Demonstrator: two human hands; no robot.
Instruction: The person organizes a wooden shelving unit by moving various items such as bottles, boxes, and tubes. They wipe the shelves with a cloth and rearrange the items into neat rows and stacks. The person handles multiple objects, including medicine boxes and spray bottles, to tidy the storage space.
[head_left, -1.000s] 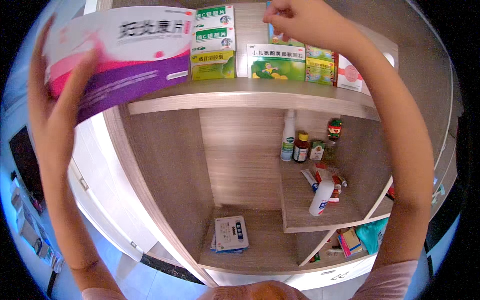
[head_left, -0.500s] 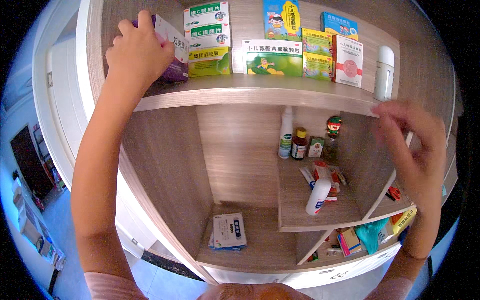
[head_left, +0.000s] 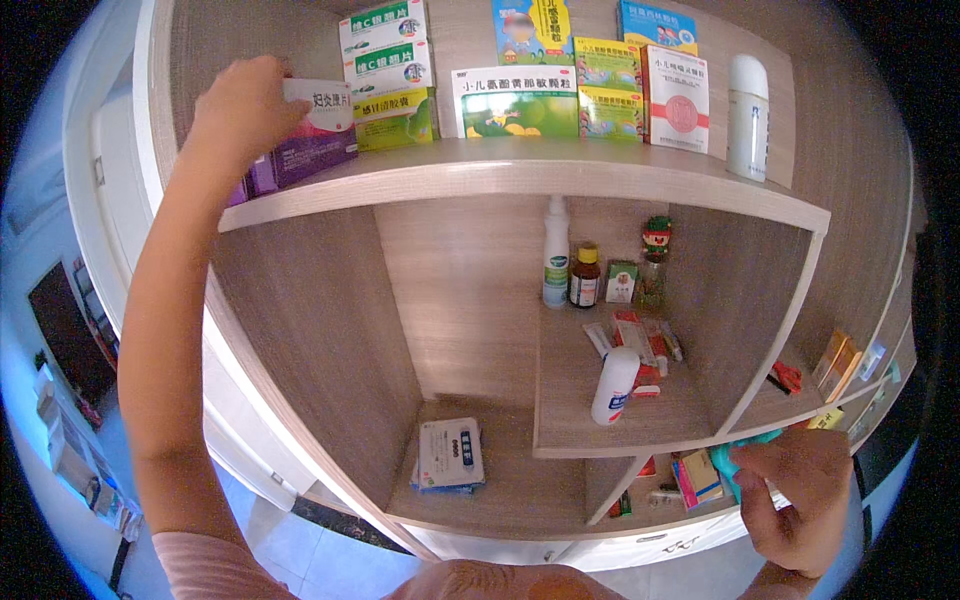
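Observation:
On the upper shelf at the far left, my left hand (head_left: 252, 108) grips a purple and white medicine box (head_left: 318, 148), now lying on its long side. Part of another purple box (head_left: 240, 193) shows under my wrist. Right beside it rises a stack of green and white medicine boxes (head_left: 388, 70) with a yellow-green box (head_left: 393, 118) at its base. My right hand (head_left: 795, 495) hangs low at the right, in front of the bottom compartment and nearest a teal cloth (head_left: 728, 465). Its thumb and forefinger are apart, with nothing visible between them.
More medicine boxes (head_left: 516, 104) and a white spray can (head_left: 748, 120) line the upper shelf. Below stand a white spray bottle (head_left: 556, 255), a brown bottle (head_left: 584, 280) and a white bottle (head_left: 615, 388). White packets (head_left: 449, 455) lie lower left. Shelf edges (head_left: 520, 178) and dividers separate the compartments.
The purple box has gone from leaning upright to lying on its side under my left hand. My right hand has dropped from the upper shelf's edge to the bottom compartment. The view has shifted slightly.

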